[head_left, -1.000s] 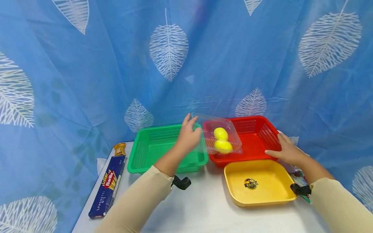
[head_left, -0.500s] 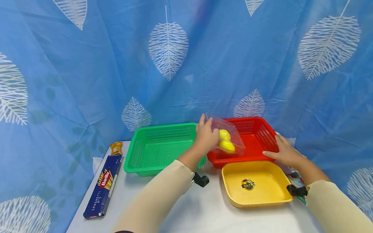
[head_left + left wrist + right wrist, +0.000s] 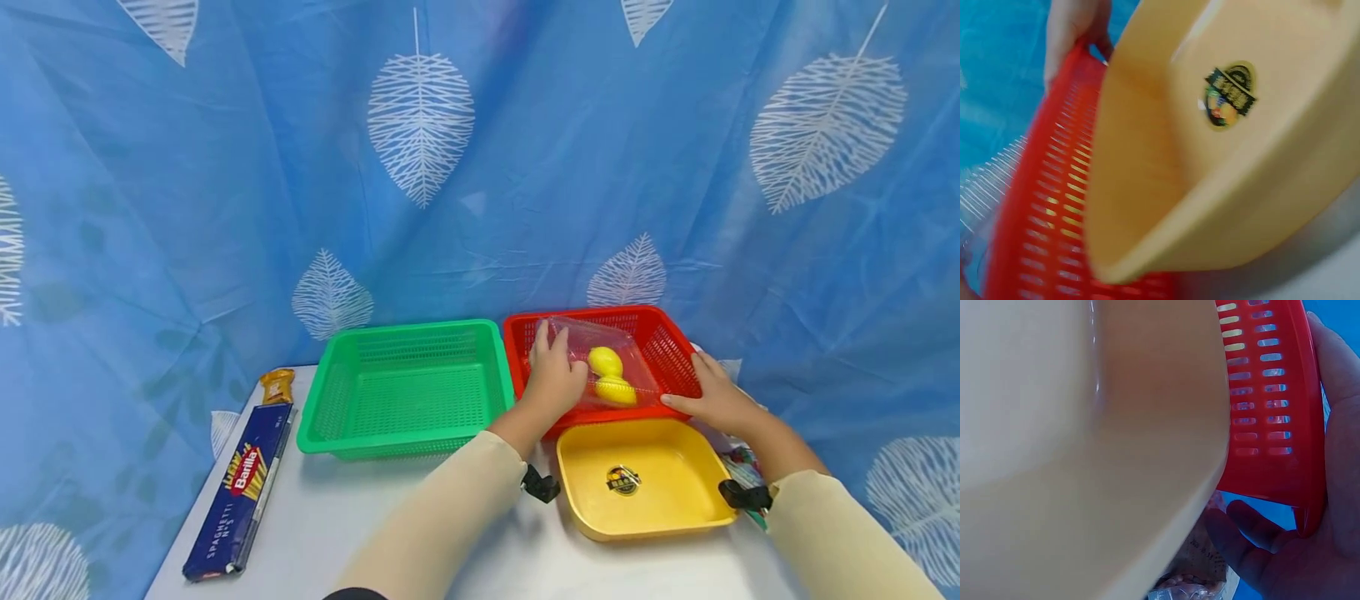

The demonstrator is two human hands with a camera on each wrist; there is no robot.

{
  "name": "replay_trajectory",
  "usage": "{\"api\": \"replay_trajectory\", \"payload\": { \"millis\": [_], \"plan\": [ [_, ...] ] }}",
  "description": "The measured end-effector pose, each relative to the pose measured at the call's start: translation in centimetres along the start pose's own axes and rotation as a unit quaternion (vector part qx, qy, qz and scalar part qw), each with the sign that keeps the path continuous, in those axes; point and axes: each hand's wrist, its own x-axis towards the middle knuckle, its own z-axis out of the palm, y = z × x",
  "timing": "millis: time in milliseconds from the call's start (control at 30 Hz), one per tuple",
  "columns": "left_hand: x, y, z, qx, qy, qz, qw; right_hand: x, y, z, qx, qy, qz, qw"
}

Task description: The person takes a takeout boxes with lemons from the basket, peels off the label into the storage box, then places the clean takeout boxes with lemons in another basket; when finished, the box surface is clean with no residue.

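A clear plastic box (image 3: 637, 354) with two lemons (image 3: 606, 362) in it lies slightly tilted inside the red basket (image 3: 670, 350). My left hand (image 3: 553, 377) grips the left side of this box, its fingers over the basket's interior. At the basket's right front corner, my right hand (image 3: 716, 398) holds the rim, thumb along the top and fingers outside. The right wrist view shows the basket's slotted wall (image 3: 1266, 425) between that thumb and the fingers. Only a sliver of my left hand shows in the left wrist view, where the lemons glint yellow through the slots.
In front of the red basket stands a yellow basin (image 3: 667, 492) with a round sticker. Left of it is a green basket (image 3: 420, 400). A blue spaghetti box (image 3: 240, 492) and a small orange packet (image 3: 277, 386) lie at the left. Packaged goods (image 3: 1194, 562) sit beyond the basin's right side.
My left hand has carried the clear box with the lemons rightward and down from between the baskets into the red one. My right hand stays at the red basket's corner.
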Motion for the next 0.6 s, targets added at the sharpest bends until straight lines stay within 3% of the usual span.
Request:
{"api": "replay_trajectory", "payload": {
  "millis": [233, 600],
  "plan": [
    [0.5, 0.0, 1.0, -0.017, -0.008, -0.079, 0.9967, -0.2, 0.0, -0.6, -0.002, 0.004, -0.010, 0.9999],
    [0.4, -0.3, 1.5, 0.004, -0.068, -0.147, 0.9868, -0.4, 0.1, 0.1, 0.012, 0.004, 0.006, 0.9999]
  ]
}}
